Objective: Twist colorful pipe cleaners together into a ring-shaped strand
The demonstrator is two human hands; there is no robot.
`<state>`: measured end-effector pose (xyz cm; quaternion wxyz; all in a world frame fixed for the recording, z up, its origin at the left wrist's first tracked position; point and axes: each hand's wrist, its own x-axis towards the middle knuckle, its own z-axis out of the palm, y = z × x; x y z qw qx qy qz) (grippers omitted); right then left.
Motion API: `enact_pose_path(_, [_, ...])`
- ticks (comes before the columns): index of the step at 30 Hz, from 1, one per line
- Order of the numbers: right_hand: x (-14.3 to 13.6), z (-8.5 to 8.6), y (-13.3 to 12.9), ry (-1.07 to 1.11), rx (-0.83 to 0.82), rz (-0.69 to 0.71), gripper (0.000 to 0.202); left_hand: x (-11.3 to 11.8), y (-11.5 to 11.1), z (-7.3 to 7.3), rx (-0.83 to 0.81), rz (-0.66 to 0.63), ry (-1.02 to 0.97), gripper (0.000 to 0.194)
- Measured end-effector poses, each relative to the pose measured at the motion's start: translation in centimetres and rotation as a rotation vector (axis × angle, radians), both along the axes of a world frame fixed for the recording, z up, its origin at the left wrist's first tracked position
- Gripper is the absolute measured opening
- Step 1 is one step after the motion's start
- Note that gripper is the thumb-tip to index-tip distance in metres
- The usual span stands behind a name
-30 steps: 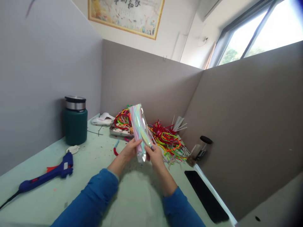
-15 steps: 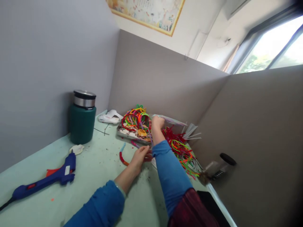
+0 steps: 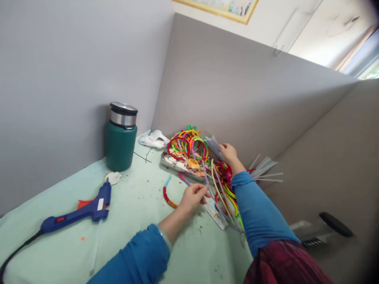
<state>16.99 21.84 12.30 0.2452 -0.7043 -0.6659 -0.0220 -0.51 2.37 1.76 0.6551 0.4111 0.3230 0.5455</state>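
Observation:
My right hand (image 3: 230, 154) is at the back of the table, its fingers closed on the end of a pale lilac bundle of pipe cleaners (image 3: 213, 146). My left hand (image 3: 193, 198) hovers over the tabletop with thumb and fingers pinched together; what they hold, if anything, I cannot make out. Beside its fingertips a loose lilac pipe cleaner (image 3: 206, 177) stretches down from the tray. A curved fuzzy strip in blue, red and orange (image 3: 166, 194) lies left of that hand. Behind it, a shallow metal tray (image 3: 174, 169) carries wooden slices and fuzzy coloured rings (image 3: 179, 148).
At the left lies a blue hot glue gun (image 3: 78, 213) with a clear glue stick under it. A green flask (image 3: 121, 142) stands behind it. More tangled pipe cleaners (image 3: 227, 193) lie beneath my right arm. Grey partitions (image 3: 237, 98) enclose the table.
My right hand has moved right, away from the tray's front, to the lilac bundle, which now stands raised. The view has swung right; my left hand stays pinched near the table.

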Motion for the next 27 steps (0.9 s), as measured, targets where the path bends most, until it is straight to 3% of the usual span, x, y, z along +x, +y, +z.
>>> enact_pose_path(6, [-0.4, -1.7, -7.9, 0.063, -0.016, 0.121, 0.028, -1.6, 0.6, 0.1, 0.063, 0.131, 0.011, 0.033])
enact_pose_path(10, [-1.2, -4.1, -14.6, 0.083, -0.147, 0.195, 0.030, -2.7, 0.3, 0.4, 0.046, 0.228, -0.010, 0.036])
enact_pose_path(13, [-2.2, -6.7, -18.9, -0.010, -0.140, 0.133, 0.026, -3.0, -0.5, 0.6, 0.025, 0.273, -0.010, 0.037])
enact_pose_path(15, [-2.8, -8.3, -20.8, -0.075, -0.132, 0.019, 0.026, -2.7, -1.2, 0.5, 0.003, 0.260, 0.008, 0.036])
enact_pose_path(17, [-3.2, -9.6, -21.8, -0.110, -0.131, -0.040, 0.030, -2.2, -1.9, 0.1, -0.005, 0.227, 0.065, 0.033])
enact_pose_path(22, [-2.7, -11.0, -21.5, -0.057, -0.074, 0.023, 0.031, 0.2, -2.3, -1.6, 0.041, 0.029, 0.473, 0.022])
enact_pose_path(27, [-1.8, -11.8, -20.7, 0.107, -0.117, 0.085, 0.028, 2.1, -2.9, -2.0, 0.365, 0.072, 0.952, 0.028])
